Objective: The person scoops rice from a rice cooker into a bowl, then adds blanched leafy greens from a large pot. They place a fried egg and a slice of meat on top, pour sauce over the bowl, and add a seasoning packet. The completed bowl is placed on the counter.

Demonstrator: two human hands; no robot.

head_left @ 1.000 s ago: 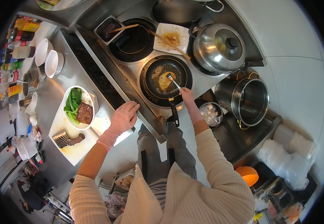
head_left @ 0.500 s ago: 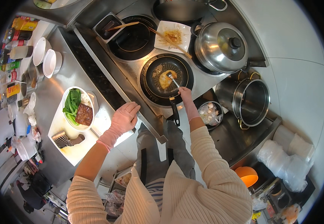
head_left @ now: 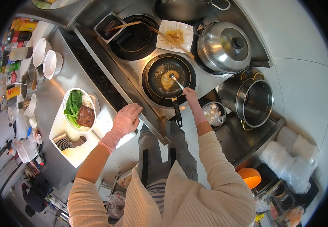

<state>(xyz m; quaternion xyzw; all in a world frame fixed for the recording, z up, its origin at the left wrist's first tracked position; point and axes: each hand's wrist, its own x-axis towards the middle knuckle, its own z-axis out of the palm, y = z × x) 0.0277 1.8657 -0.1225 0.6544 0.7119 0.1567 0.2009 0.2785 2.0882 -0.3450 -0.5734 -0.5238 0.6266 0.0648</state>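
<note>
My right hand point(head_left: 189, 94), in a thin pink glove, grips the handle of a metal spoon point(head_left: 178, 83). The spoon's head touches a golden-brown fried egg point(head_left: 167, 84), which lies in a black frying pan point(head_left: 153, 69) on the front burner. The pan's black handle point(head_left: 177, 113) points toward me, just left of my right hand. My left hand point(head_left: 126, 119), gloved too, rests palm down with nothing held, fingers stretched together by the metal counter edge. Beside it is a white bowl point(head_left: 66, 101) with rice, green leafy vegetables point(head_left: 72, 107) and a browned slab point(head_left: 85, 116).
A white cutting board point(head_left: 74, 158) carries a wide serrated-looking tool point(head_left: 62, 142). Behind the pan are a square plate point(head_left: 164, 28) with chopsticks point(head_left: 173, 42) across it and a lidded steel pot point(head_left: 213, 49). An open pot point(head_left: 272, 100) and a bowl of pale chunks point(head_left: 212, 113) stand right.
My right hand and forearm have shifted slightly to the right, with the spoon still on the egg. My left hand stays in place.
</note>
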